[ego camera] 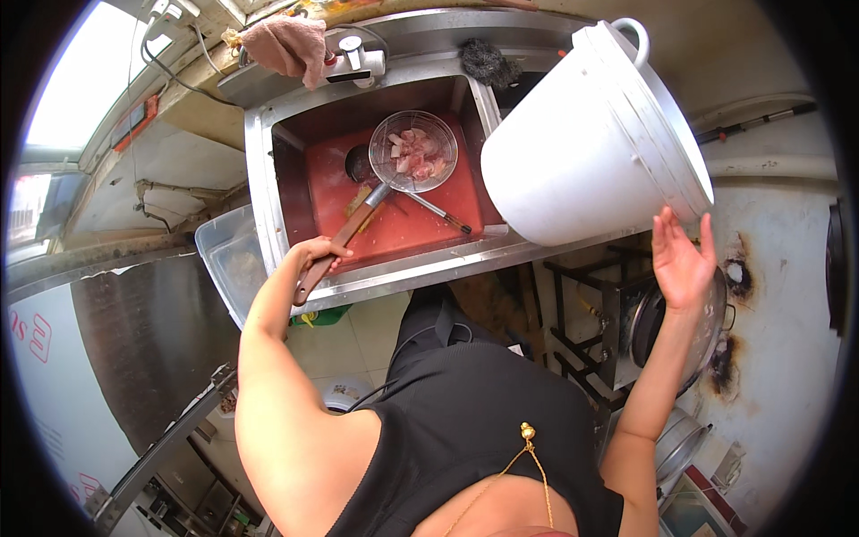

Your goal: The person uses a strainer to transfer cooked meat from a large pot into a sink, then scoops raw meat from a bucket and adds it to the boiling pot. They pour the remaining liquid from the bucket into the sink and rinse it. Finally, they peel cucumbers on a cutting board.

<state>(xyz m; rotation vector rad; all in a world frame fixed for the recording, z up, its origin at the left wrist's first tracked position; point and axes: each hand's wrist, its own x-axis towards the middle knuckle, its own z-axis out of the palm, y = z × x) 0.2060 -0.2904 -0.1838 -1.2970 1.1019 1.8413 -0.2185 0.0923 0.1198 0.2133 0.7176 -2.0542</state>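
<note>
My left hand [322, 254] grips the wooden handle [349, 231] of a round wire-mesh skimmer. Pale pink chunks of raw meat [416, 154] lie in its basket [439, 178], which is over the steel sink [429, 258]. Reddish water [429, 231] stands in the basin. Partly under the skimmer are a metal rod with a dark brown end [443, 216] and something yellowish [356, 201]. To the right, my right hand [684, 265] is held open, fingertips at the rim of a large white plastic bucket [577, 148]; whether they touch it I cannot tell.
Behind the basin are a white tap unit [356, 64], a pink cloth [288, 47] and a dark scouring pad [486, 62]. A clear plastic tub [231, 258] adjoins the sink's left side. Below right stands a black metal frame [570, 322] beside a round lidded pot [711, 329].
</note>
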